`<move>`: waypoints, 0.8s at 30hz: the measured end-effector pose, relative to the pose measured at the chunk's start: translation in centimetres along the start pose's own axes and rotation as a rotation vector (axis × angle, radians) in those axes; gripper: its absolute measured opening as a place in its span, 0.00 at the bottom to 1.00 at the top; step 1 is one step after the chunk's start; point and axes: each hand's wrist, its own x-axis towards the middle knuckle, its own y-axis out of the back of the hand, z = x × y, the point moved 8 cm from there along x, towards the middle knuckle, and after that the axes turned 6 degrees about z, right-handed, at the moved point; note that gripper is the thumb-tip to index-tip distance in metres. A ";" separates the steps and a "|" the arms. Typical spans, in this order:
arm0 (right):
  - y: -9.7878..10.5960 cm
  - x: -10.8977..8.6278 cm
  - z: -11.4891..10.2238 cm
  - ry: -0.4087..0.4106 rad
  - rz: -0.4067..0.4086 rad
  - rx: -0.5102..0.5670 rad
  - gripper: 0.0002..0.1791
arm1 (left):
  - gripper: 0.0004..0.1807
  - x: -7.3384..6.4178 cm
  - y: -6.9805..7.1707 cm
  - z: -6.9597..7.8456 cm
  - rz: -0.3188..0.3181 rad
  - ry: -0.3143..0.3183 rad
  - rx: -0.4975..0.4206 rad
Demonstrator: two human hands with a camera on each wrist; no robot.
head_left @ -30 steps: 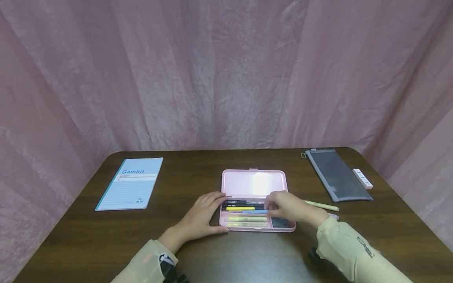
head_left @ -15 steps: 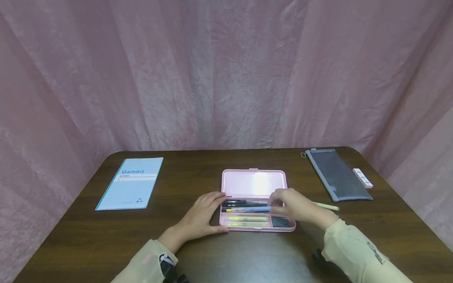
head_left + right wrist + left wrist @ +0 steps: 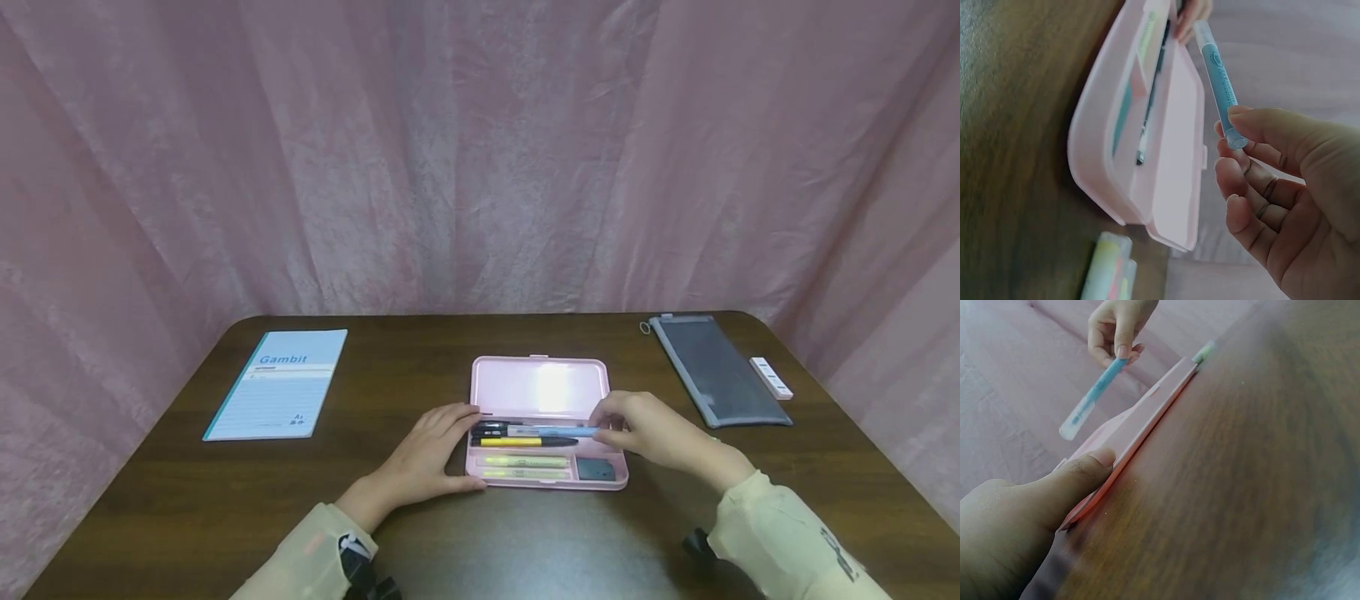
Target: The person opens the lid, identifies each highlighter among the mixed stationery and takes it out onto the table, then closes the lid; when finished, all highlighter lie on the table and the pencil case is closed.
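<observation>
A pink pencil case (image 3: 525, 389) lies open on the table, its lid folded back. My left hand (image 3: 422, 461) holds its left end, thumb (image 3: 1088, 472) on the front edge and fingers by the hinge side. Between thumb and fingers of my right hand (image 3: 651, 427) is a light blue highlighter (image 3: 1219, 78) with a clear cap, raised above the case and pointing left. Inside, a yellow-and-black pen (image 3: 521, 442) and black pens (image 3: 491, 428) lie in the long compartment. Yellowish highlighters (image 3: 525, 461) and a dark eraser-like block (image 3: 596, 469) occupy the front compartments.
At the left lies a light blue notebook (image 3: 279, 387). A grey mesh zip pouch (image 3: 723, 371) is at the back right, beside a small white block (image 3: 771, 378). Capped highlighters (image 3: 1105, 265) rest on the table right of the case. A pink curtain (image 3: 480, 158) hangs behind.
My right hand has lifted the blue highlighter and drawn it to the right and back, uncovering the yellow-and-black pen. My left hand stays on the case.
</observation>
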 end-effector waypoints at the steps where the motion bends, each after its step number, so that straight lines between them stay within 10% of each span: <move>1: 0.3 -0.2 0.0 0.001 0.009 0.002 0.05 | 0.52 0.0 0.0 0.0 0.001 -0.001 -0.001; 24: 4.4 -3.7 1.9 -0.036 0.119 -0.028 0.03 | 0.52 0.0 0.0 0.0 -0.007 0.013 -0.007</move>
